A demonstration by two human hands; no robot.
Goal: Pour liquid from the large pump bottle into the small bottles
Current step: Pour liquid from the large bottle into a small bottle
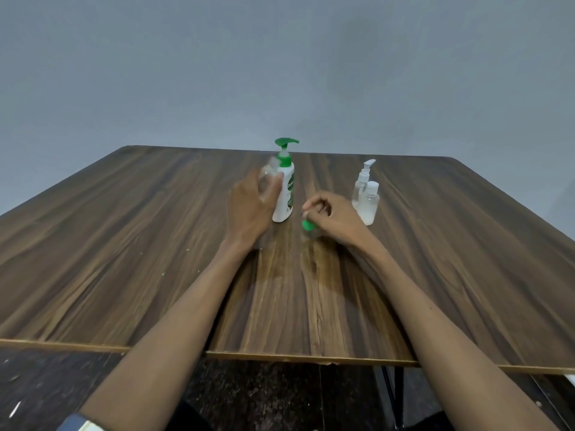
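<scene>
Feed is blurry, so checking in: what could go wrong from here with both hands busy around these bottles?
The left hand holds a clear bottle close beside the upright pump bottle; a bump might topple it. The right hand pinches a small green-capped bottle from above, which could slip or tip.

Streaky wood-grain table (155, 244), glossy white plastic pump bottle (284, 194), clear plastic small bottles (367, 200)

Pretty soft, even light, no harsh shadows. Left hand (249, 203) and its clear bottle (267, 181) are motion-blurred; table (124, 244) edges bow from the wide lens.
</scene>
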